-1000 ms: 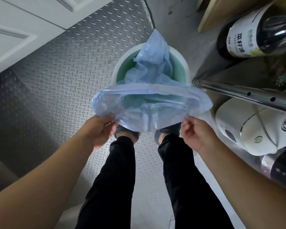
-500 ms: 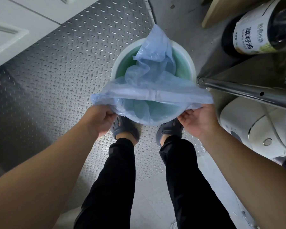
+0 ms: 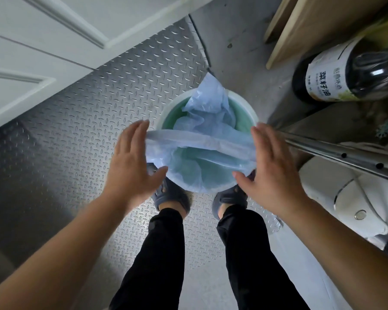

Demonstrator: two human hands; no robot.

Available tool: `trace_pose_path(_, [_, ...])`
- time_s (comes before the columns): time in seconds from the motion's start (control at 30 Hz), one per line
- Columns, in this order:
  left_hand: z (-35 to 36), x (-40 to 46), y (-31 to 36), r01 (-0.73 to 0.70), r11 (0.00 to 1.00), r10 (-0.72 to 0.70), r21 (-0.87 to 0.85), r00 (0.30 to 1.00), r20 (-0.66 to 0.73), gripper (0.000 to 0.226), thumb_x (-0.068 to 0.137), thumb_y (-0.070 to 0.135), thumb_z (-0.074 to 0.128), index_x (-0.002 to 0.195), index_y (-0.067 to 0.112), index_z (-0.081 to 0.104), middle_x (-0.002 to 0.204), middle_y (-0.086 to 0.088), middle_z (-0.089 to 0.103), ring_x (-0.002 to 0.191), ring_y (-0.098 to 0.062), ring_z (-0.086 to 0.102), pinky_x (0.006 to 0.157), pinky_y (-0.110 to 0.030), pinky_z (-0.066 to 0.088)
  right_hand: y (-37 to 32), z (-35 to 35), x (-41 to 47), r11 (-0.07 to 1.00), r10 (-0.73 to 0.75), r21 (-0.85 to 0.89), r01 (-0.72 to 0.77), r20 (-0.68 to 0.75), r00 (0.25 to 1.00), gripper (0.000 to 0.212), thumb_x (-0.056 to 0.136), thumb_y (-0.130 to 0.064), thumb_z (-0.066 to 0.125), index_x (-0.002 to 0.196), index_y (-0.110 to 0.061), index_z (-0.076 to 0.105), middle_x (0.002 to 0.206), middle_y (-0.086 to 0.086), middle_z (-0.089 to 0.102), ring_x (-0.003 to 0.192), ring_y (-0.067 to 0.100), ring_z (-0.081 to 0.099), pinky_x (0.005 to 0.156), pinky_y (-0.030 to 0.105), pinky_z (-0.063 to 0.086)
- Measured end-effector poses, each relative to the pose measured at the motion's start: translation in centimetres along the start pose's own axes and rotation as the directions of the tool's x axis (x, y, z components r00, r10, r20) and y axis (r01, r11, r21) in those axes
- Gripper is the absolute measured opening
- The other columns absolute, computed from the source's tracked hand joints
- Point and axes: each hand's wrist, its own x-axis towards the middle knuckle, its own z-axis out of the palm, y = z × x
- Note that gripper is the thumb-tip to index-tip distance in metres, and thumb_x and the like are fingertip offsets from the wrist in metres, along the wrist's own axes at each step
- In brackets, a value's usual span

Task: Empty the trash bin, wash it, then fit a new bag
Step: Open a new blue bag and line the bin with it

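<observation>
Two hands are seen flanking one round bin, and the coming move is judged to turn on how the bag's mouth lies between them. Furthest left, the left hand (image 3: 132, 163) is held flat, fingers straight and together, thumb spread toward the bag; nothing is gripped by it, though whether the fingertips touch the film cannot be told. Just to its right, the blue bag (image 3: 202, 153) is draped over the near half of the trash bin (image 3: 244, 101), which stands on the floor right in front of the person's sandalled feet. The near part of the rim is already covered by the film, while the bare rim is left showing on the far side, where a loose peak of bag is seen standing up. A folded band of the mouth is stretched crosswise, from one hand to the other. On the right, the right hand (image 3: 270, 166) is likewise held flat with fingers straight and together, hard against the bag's edge. Both hands are placed about equally near, so the remaining slack lies away from the fingers, toward the far rim.
</observation>
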Motion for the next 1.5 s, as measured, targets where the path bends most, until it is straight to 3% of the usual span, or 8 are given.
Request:
trace_pose_path(0.2, [1.1,3.9,4.2,-0.375,0.887,0.361,0.27,0.927,0.104,0.073,0.082,0.026,0.068,0.147,0.003,0.043,0.149,-0.015,0.048,0.143,-0.036,0.034,0.119,-0.046,0.027,-2.2,1.9,7.3,0.977,-0.125,-0.123,0.172,0.317,0.94,0.09,0.079,-0.032,0.071,0.151,-0.004,0.025,0.157,0.019,0.026,0.143,0.037,0.03,0.117,0.046,0.029])
trace_pose_path(0.57, [1.6,7.5,5.4,-0.307,0.876,0.245,0.372,0.948,0.204,0.039,0.09,0.022,0.056,0.129,0.019,0.049,0.121,-0.003,0.064,0.114,-0.031,0.056,0.091,-0.04,0.047,-1.8,5.9,12.2,0.999,0.034,0.007,-0.045,0.565,0.824,0.058,0.084,-0.031,0.062,0.136,-0.016,0.042,0.131,0.007,0.056,0.112,0.031,0.056,0.078,0.032,0.042])
trace_pose_path(0.73, [-1.7,7.4,3.8,-0.167,0.961,0.152,0.219,0.985,0.087,0.031,0.093,0.026,0.054,0.124,0.02,0.058,0.112,-0.006,0.066,0.102,-0.032,0.06,0.083,-0.041,0.051,-0.6,1.2,10.4,0.995,-0.058,0.098,0.021,0.395,0.917,0.031,0.079,-0.031,0.068,0.104,-0.019,0.057,0.093,-0.003,0.063,0.086,0.027,0.061,0.072,0.035,0.049])
trace_pose_path(1.0, [-3.3,7.7,2.4,-0.159,0.974,0.127,0.162,0.973,0.192,0.022,0.097,0.03,0.053,0.106,0.025,0.072,0.107,0.0,0.069,0.102,-0.027,0.06,0.083,-0.038,0.05,3.1,-1.8,7.3,0.998,0.0,0.065,-0.009,0.137,0.991,0.01,0.085,-0.01,0.057,0.089,-0.012,0.065,0.088,0.006,0.065,0.08,0.03,0.061,0.071,0.043,0.054])
trace_pose_path(1.13, [-2.6,8.0,2.9,0.019,0.999,-0.012,-0.043,0.987,0.162,0.021,0.095,0.036,0.059,0.105,0.027,0.075,0.102,0.002,0.07,0.093,-0.022,0.063,0.082,-0.036,0.051,2.7,-1.6,8.1,0.966,0.12,0.23,-0.119,0.01,0.993,0.01,0.087,-0.015,0.058,0.089,-0.017,0.068,0.08,-0.003,0.068,0.074,0.021,0.064,0.071,0.032,0.054])
trace_pose_path(1.27, [-2.4,8.3,2.8,0.095,0.986,-0.073,-0.136,0.985,0.159,0.019,0.094,0.033,0.06,0.106,0.028,0.074,0.097,0.008,0.068,0.093,-0.017,0.063,0.076,-0.027,0.042,2.6,-1.8,9.5,0.828,0.318,0.467,-0.311,0.066,0.946,0.007,0.088,-0.027,0.063,0.089,-0.031,0.068,0.064,-0.029,0.064,0.06,-0.005,0.06,0.056,0.004,0.042])
trace_pose_path(1.4, [-2.8,8.1,2.5,-0.091,0.996,0.086,0.02,0.98,0.181,0.024,0.092,0.021,0.062,0.115,0.023,0.069,0.103,0.005,0.071,0.097,-0.021,0.064,0.082,-0.033,0.05,2.3,-2.7,9.9,0.727,0.332,0.597,-0.338,0.126,0.935,0.018,0.083,-0.031,0.061,0.077,-0.048,0.066,0.064,-0.025,0.066,0.049,-0.003,0.056,0.05,0.009,0.04])
trace_pose_path(1.5, [-3.0,8.0,2.5,-0.047,0.998,0.049,-0.038,0.997,0.062,0.018,0.096,0.024,0.057,0.106,0.022,0.072,0.098,0.008,0.072,0.089,-0.021,0.064,0.073,-0.027,0.05,2.7,-3.1,9.9,0.727,0.334,0.587,-0.357,0.152,0.93,0.025,0.082,-0.032,0.061,0.074,-0.055,0.064,0.068,-0.029,0.067,0.053,-0.006,0.059,0.052,0.007,0.042])
